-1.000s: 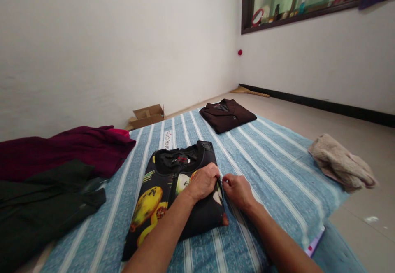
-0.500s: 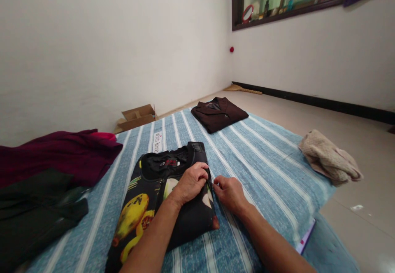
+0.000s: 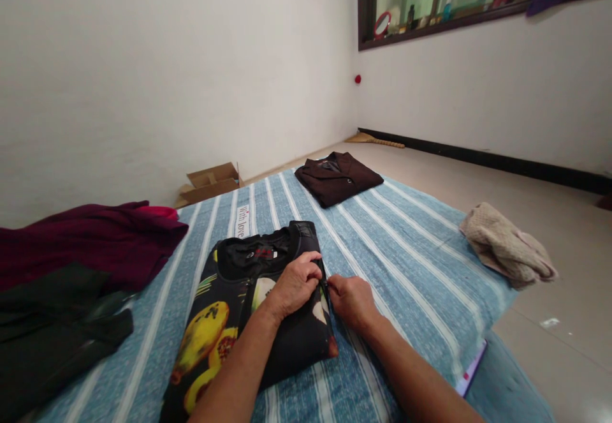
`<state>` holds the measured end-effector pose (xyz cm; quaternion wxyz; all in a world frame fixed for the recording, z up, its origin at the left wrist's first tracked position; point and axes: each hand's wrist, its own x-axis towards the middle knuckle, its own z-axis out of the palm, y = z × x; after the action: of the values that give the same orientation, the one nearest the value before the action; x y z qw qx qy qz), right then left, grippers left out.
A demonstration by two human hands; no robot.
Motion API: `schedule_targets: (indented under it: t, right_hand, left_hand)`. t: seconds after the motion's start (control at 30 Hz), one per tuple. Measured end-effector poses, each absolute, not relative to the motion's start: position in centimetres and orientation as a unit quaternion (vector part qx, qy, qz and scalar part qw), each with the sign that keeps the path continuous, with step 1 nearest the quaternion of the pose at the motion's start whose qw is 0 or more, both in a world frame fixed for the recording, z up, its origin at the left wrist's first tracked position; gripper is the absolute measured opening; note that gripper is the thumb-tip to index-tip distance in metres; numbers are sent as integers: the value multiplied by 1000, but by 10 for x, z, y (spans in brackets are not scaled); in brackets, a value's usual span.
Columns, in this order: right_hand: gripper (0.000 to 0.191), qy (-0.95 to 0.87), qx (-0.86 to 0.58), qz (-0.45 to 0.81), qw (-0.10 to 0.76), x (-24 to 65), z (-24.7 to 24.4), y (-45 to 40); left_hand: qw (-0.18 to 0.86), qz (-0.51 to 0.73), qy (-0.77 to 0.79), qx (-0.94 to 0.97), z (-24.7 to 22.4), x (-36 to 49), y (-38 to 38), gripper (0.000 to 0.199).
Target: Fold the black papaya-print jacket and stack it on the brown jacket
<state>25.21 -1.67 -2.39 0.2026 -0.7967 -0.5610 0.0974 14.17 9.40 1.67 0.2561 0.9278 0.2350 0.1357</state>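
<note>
Both hands pinch the right edge of a folded fruit-print top [image 3: 253, 308] lying near-centre on the striped blue mat [image 3: 406, 251]: left hand [image 3: 294, 282] on top, right hand [image 3: 351, 298] beside. A careless tug could undo the fold.

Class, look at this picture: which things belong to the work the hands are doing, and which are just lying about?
In hand:
left hand
right hand
fruit-print top
striped blue sheet

Lying about:
brown jacket
maroon garment
dark garment
beige cloth
cardboard box
</note>
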Motion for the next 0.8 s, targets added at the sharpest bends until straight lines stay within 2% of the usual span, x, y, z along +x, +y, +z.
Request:
schedule_targets:
  t: [0.27,0.5,0.7,0.8]
  right_hand:
    - [24,-551,-804,79,209,250,-30,-17]
    - [22,-529,-806,100,246,250,-36,-19]
    - [27,-516,-765,174,344,261,-39,-25]
    - [30,-507,-759,186,365,261,-26,-27]
  left_hand:
    - [282,158,274,905,2,145,95,38]
    - [212,117,272,931,7,153,85,40]
    - [179,244,230,925,32,124,58,26]
    - [125,311,279,900,42,82,44,22]
